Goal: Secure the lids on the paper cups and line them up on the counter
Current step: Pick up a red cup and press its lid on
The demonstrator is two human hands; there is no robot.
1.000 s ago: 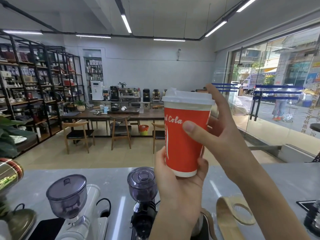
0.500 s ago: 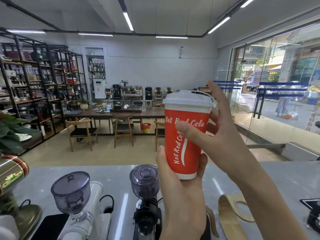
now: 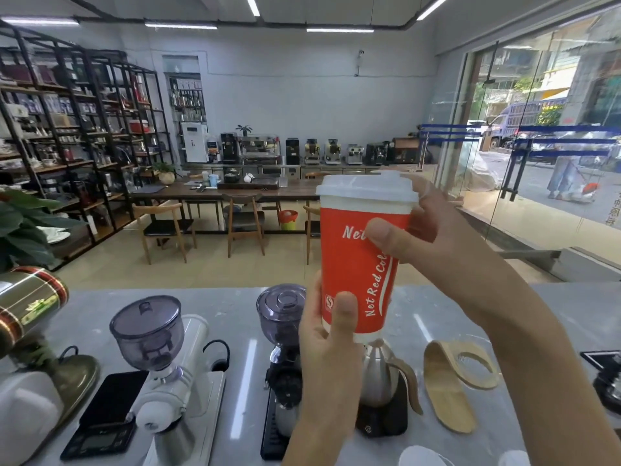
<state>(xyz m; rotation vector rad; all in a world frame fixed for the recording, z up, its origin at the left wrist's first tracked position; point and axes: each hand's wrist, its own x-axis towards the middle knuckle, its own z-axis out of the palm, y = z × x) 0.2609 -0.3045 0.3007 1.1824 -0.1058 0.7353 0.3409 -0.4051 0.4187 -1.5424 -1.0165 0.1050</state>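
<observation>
The left hand (image 3: 331, 344) grips the lower part of the red paper cup (image 3: 361, 264), thumb on its front, holding it upright above the grey counter (image 3: 235, 331). The white lid (image 3: 366, 191) sits on the cup rim. The right hand (image 3: 433, 240) clasps the upper wall, thumb on the print, fingers behind the lid's edge.

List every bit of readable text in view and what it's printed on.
"Net" on the red paper cup, the rest of that line hidden by the right hand.
"Net Red Col" running up the cup's side, its end covered.
Shelf labels, machine badges and window lettering: too small or blurred.
</observation>
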